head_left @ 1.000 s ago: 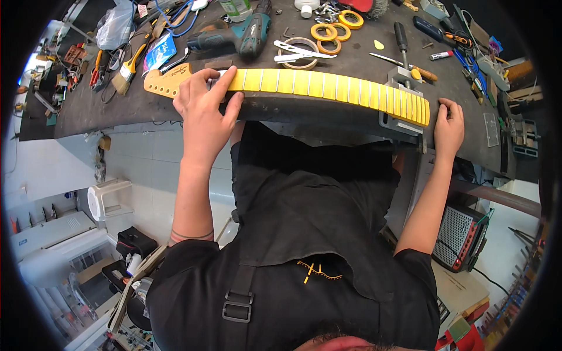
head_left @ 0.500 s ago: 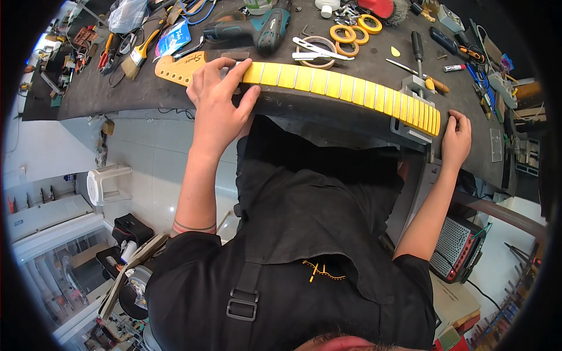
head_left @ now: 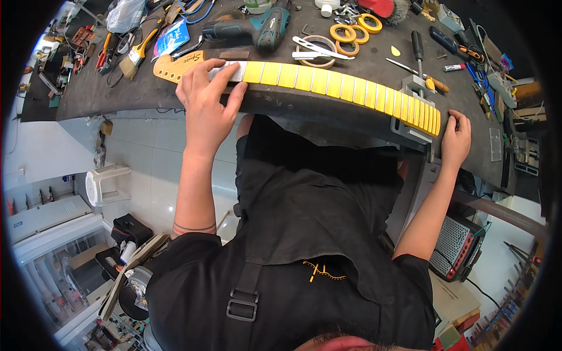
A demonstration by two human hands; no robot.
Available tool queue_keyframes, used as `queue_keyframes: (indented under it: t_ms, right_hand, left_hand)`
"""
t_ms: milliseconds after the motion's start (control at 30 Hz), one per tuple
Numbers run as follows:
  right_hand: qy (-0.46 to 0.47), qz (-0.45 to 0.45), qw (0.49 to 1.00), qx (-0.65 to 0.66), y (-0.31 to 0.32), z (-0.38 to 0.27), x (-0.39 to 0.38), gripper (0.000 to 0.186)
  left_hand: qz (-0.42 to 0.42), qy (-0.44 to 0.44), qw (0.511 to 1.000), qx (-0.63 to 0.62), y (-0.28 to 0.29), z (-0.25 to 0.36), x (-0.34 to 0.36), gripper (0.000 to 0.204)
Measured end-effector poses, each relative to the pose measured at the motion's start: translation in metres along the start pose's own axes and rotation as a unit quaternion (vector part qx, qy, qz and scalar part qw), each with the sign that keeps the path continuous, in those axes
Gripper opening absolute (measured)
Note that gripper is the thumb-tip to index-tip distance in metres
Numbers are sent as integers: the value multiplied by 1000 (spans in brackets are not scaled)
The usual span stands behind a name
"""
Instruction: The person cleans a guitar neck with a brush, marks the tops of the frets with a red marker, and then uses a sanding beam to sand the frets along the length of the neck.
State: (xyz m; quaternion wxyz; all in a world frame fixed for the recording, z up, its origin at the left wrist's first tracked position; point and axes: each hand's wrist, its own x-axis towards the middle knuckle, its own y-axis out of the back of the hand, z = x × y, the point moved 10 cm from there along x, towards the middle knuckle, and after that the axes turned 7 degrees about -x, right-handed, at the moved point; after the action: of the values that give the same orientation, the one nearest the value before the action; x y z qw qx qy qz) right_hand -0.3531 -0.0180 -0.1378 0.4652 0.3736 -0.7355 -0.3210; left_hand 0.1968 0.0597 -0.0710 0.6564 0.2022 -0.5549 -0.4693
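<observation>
A guitar neck [head_left: 328,83] lies across the front of the bench, its wooden headstock [head_left: 168,69] at the left. Yellow tape covers most of its fretboard between the metal frets. My left hand [head_left: 205,96] is closed round the neck beside the headstock, with fingers on top and thumb at the near edge. Under its fingertips shows a pale grey stretch [head_left: 236,71]; whether it is a separate flat piece I cannot tell. My right hand [head_left: 455,137] rests just beyond the neck's right end, fingers loosely bent, with nothing visible in them. A metal vise [head_left: 413,133] sits under that end.
Behind the neck lie a cordless drill [head_left: 270,29], several tape rolls [head_left: 342,32], a white-handled razor [head_left: 322,48] and a paintbrush [head_left: 136,55]. A screwdriver [head_left: 417,47] and a marker [head_left: 453,68] lie at the right. A white stool [head_left: 108,184] stands on the floor.
My left hand has slid a little left along the neck, toward the headstock, uncovering the pale grey stretch beside the tape. My right hand and the neck stay in place.
</observation>
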Motion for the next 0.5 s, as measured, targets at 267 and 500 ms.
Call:
queue_keyframes:
  t_ms: [267, 500]
  right_hand:
    - [-13, -20, 1000, -13, -2, 0, 0, 22]
    - [0, -21, 1000, -19, -4, -1, 1, 22]
  left_hand:
    - [4, 16, 1000, 23, 4, -12, 0, 41]
    - [28, 34, 999, -23, 11, -18, 1, 37]
